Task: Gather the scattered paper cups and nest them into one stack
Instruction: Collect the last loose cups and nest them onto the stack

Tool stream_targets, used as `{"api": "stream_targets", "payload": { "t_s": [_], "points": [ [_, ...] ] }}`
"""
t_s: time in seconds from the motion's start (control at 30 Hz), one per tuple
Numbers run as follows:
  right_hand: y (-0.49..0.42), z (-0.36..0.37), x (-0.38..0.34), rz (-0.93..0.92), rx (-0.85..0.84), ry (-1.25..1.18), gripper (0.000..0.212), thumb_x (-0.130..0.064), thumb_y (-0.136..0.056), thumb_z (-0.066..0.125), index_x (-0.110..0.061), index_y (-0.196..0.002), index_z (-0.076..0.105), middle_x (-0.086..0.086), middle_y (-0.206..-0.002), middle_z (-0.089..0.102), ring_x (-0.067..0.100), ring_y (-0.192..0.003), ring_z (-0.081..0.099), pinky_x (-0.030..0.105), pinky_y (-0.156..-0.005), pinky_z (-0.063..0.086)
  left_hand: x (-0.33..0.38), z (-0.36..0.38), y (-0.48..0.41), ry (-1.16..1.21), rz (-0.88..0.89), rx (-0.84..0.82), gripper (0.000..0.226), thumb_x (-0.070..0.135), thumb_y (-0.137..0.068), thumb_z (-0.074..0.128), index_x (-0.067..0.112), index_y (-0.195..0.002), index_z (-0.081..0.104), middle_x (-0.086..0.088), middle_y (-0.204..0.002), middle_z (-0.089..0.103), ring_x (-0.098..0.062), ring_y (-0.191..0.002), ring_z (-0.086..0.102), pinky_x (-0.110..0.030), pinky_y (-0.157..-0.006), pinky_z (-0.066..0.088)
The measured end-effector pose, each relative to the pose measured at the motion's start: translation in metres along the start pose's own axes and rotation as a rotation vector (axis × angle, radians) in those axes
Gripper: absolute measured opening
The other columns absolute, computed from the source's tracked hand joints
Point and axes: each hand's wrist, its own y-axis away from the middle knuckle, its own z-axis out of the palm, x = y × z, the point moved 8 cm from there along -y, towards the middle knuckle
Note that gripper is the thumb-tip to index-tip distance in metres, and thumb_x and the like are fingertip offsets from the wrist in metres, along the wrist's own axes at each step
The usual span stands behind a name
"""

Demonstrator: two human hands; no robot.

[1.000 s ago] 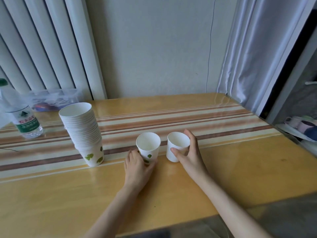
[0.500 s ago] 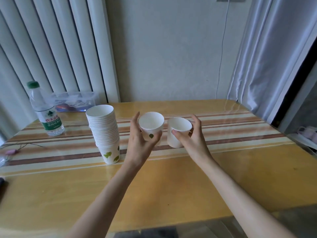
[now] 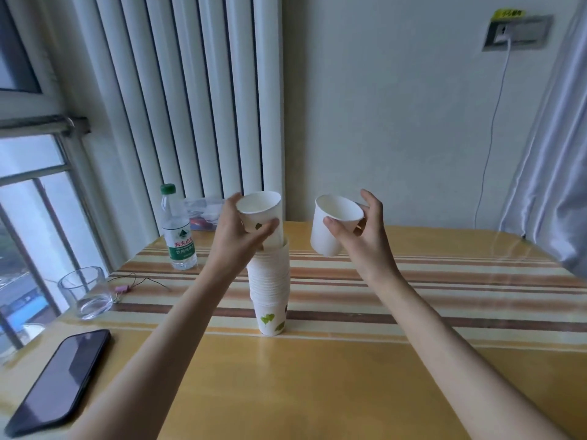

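A tall stack of nested white paper cups (image 3: 270, 290) with green leaf prints stands upright on the striped table (image 3: 444, 281). My left hand (image 3: 235, 239) grips a white leaf-printed cup (image 3: 262, 208) right above the stack's top, its base just at the stack's rim. My right hand (image 3: 362, 236) holds a second white cup (image 3: 333, 227) in the air, to the right of the stack and tilted slightly toward me.
A water bottle (image 3: 178, 230) with a green cap stands at the back left. A glass tumbler (image 3: 84, 292) and a black phone (image 3: 60, 379) lie near the left edge. A thin wire (image 3: 139, 281) runs beside the glass. A radiator and a curtain back the table.
Both hands have lifted their cups off the table. The left cup has moved over to the top of the stack, and the right cup has risen beside it.
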Motion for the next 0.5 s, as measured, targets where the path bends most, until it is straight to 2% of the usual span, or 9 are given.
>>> {"api": "stream_targets", "payload": {
  "t_s": [0.03,0.1,0.23,0.3,0.4,0.5],
  "points": [
    [0.000,0.001,0.002,0.002,0.000,0.006,0.076,-0.027,-0.081,0.068,-0.023,-0.141,0.021,0.000,-0.130,0.046,0.014,-0.108,0.051,0.016,-0.080,0.041,-0.007,0.003,0.002,-0.027,-0.016,-0.036,0.081,0.030,-0.074,0.074,0.013,-0.138,0.027,-0.012,-0.131,0.047,-0.027,-0.115,0.051,-0.041,-0.094,0.049],
    [-0.001,0.002,0.008,0.014,0.005,0.011,0.075,-0.027,-0.081,0.068,-0.023,-0.141,0.022,0.002,-0.131,0.047,0.014,-0.108,0.051,0.015,-0.079,0.040,-0.018,0.010,0.009,-0.055,-0.052,-0.104,0.084,0.030,-0.073,0.074,0.013,-0.140,0.026,-0.012,-0.132,0.045,-0.027,-0.117,0.049,-0.042,-0.097,0.046],
    [-0.004,0.005,0.010,0.037,0.031,0.022,0.074,-0.028,-0.081,0.068,-0.023,-0.140,0.023,0.001,-0.133,0.046,0.013,-0.107,0.050,0.011,-0.074,0.041,-0.034,0.027,0.026,0.019,-0.143,-0.331,0.099,0.060,-0.061,0.063,0.026,-0.143,0.018,-0.013,-0.141,0.038,-0.027,-0.124,0.045,-0.044,-0.101,0.040],
    [-0.009,0.010,0.001,0.036,0.045,-0.010,0.073,-0.027,-0.082,0.068,-0.020,-0.140,0.024,-0.001,-0.129,0.047,0.009,-0.104,0.051,0.006,-0.074,0.042,-0.041,0.031,0.031,0.040,-0.164,-0.390,0.099,0.065,-0.063,0.061,0.033,-0.144,0.014,-0.008,-0.150,0.029,-0.023,-0.132,0.036,-0.041,-0.104,0.032],
    [-0.018,0.027,-0.022,-0.012,0.032,-0.047,0.071,-0.025,-0.082,0.068,-0.015,-0.139,0.028,-0.012,-0.113,0.049,-0.006,-0.095,0.051,-0.001,-0.072,0.040,-0.046,0.028,0.033,0.075,-0.130,-0.364,0.091,0.059,-0.071,0.062,0.032,-0.144,0.014,-0.001,-0.152,0.027,-0.017,-0.135,0.032,-0.035,-0.105,0.028],
    [-0.023,0.055,-0.037,-0.046,-0.017,-0.046,0.070,-0.026,-0.081,0.068,-0.014,-0.138,0.030,-0.026,-0.102,0.044,-0.009,-0.093,0.050,-0.003,-0.072,0.039,-0.052,0.026,0.033,0.182,-0.146,-0.323,0.091,0.044,-0.079,0.066,0.025,-0.147,0.009,-0.001,-0.147,0.034,-0.016,-0.134,0.036,-0.033,-0.106,0.032]
  ]
}}
